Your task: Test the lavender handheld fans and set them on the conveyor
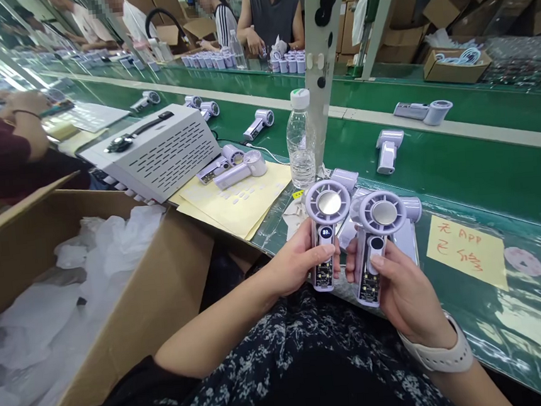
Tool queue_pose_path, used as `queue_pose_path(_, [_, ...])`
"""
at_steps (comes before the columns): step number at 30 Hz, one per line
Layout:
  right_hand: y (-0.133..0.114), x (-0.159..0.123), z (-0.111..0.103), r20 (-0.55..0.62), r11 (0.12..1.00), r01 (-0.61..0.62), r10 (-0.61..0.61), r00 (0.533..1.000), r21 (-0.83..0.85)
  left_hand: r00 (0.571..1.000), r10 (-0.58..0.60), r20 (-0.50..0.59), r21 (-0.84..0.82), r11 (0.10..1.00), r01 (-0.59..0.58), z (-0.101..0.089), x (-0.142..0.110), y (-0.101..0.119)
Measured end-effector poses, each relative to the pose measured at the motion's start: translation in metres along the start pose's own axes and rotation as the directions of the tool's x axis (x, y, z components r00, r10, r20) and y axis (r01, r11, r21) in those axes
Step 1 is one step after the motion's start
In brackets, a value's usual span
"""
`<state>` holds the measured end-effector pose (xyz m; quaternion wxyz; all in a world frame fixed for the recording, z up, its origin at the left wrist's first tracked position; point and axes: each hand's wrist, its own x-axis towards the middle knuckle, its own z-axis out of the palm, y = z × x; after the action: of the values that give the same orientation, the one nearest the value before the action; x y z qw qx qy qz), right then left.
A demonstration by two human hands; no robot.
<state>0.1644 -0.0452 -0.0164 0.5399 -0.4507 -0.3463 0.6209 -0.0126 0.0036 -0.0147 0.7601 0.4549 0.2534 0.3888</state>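
My left hand is closed around the handle of a lavender handheld fan, its thumb on the front below a small lit display. That display appears to read 83. In my right hand is a second lavender handheld fan, whose round display is dark; my thumb rests on the front of its handle. Both fans stand upright side by side, round heads up, with circuit parts showing through their lower fronts. Behind them more lavender fans lie on the bench edge, partly hidden by the two I hold.
A water bottle stands by a metal post. Left are a grey vented box, fans on yellow paper, and a carton of plastic bags. Several fans lie on the green conveyor. A handwritten note lies right. Co-workers sit opposite.
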Motion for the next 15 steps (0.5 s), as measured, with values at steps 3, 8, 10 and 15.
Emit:
queue_pose_path(3, [-0.0030,-0.0010,-0.0006,0.015,0.999,0.015,-0.014,1.000,-0.042,0.999,0.013,-0.040,-0.016,1.000,-0.014,0.0021,0.0004,0.0018])
queue_pose_path(8, [-0.0063,-0.0023,0.0003,0.048,0.999,0.039,-0.037,0.998,-0.032,0.999,-0.001,-0.042,-0.030,1.000,0.000,0.0025,0.0002,0.0043])
queue_pose_path(10, [-0.0065,-0.0023,0.0015,0.037,0.999,0.046,-0.047,0.998,0.002,0.998,-0.021,-0.065,-0.039,0.999,0.019,0.0016,-0.0002,0.0034])
queue_pose_path(15, [-0.0070,-0.0015,0.0015,0.033,0.992,-0.009,0.005,0.999,0.125,0.989,-0.016,-0.149,0.040,0.999,0.022,0.0005,-0.0001,-0.0002])
